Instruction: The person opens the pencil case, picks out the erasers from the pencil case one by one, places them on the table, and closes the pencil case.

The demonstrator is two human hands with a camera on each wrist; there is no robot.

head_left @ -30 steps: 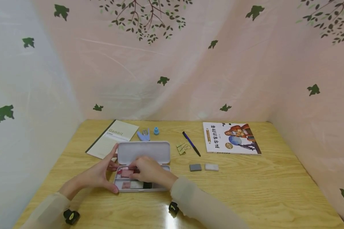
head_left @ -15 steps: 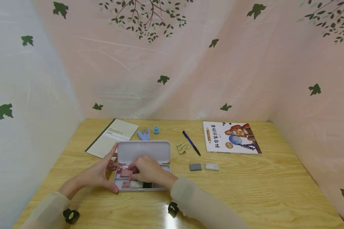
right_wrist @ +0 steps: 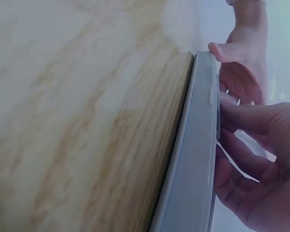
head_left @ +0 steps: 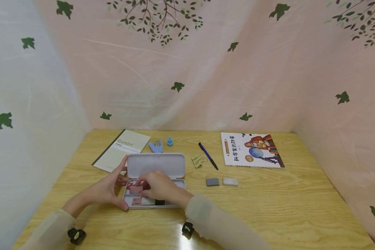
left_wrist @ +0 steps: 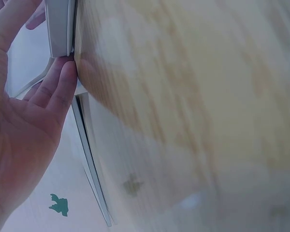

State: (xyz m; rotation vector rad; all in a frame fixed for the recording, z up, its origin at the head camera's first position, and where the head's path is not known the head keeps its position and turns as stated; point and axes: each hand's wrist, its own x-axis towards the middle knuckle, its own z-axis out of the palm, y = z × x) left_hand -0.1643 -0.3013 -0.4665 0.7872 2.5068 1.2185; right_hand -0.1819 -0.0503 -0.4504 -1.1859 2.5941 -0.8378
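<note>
A pale pencil case (head_left: 175,206) lies with its lid raised. My left hand (head_left: 104,189) grips its left end, thumb at the front corner and fingers behind; in the left wrist view the fingertips sit against the case (left_wrist: 60,29). My right hand (head_left: 162,187) reaches inside and pinches a pink eraser (head_left: 135,189) in the rear compartment, where small red items show beside it. Along the front compartment lie a small pink block (head_left: 136,201) and a white block (head_left: 148,201) with a black end. The right wrist view has the case's front wall (right_wrist: 191,145) hiding the fingertips.
Behind the case are a notebook (head_left: 125,147), a blue stapler-like tool (head_left: 156,147) and a small blue cap-shaped item (head_left: 170,141). Further right lie binder clips (head_left: 198,161), a pen (head_left: 208,156), a grey eraser (head_left: 212,182), a white eraser (head_left: 230,182) and a picture book (head_left: 253,151).
My right hand's fingers and the pink eraser have shifted slightly left inside the pencil case. My left hand keeps its hold on the case end.
</note>
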